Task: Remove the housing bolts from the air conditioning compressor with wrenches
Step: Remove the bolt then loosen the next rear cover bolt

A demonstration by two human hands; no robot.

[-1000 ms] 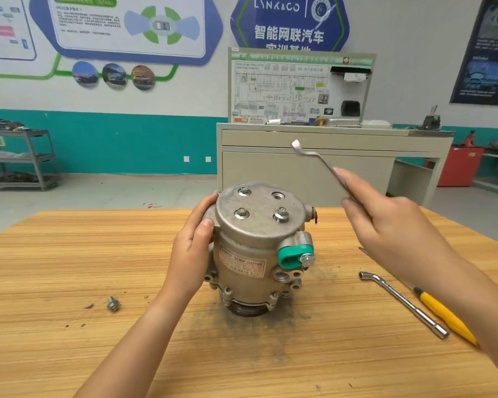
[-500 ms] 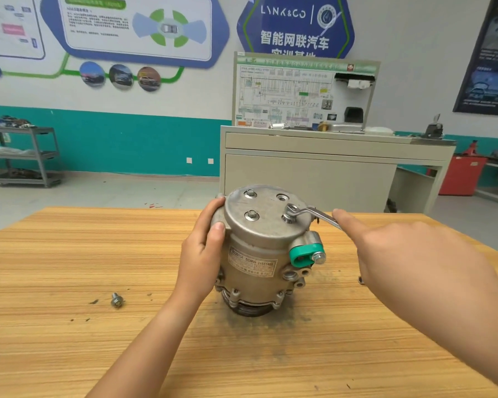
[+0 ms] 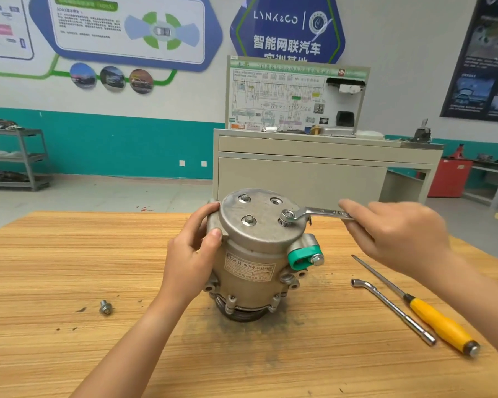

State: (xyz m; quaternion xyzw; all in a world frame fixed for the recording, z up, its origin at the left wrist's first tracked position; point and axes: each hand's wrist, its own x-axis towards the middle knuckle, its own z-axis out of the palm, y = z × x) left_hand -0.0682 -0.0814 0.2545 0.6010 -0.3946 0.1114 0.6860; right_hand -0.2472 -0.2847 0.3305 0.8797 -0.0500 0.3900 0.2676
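Head camera, as I see it from my station: the compressor stands on end in the middle of the bench, nearer the far edge than the near one. The left hand grips its upper left side, fingers curled over the rim of the round end plate and the thumb pressed to the housing. The right hand pinches the shank of a flat wrench, forefinger laid along it; the wrench's ring end sits over the right-hand bolt. Two more bolts remain in the plate, and one bolt hole is open. A loose bolt lies toward the left edge. Toward the right edge an L-shaped socket wrench and a yellow-handled screwdriver lie side by side.
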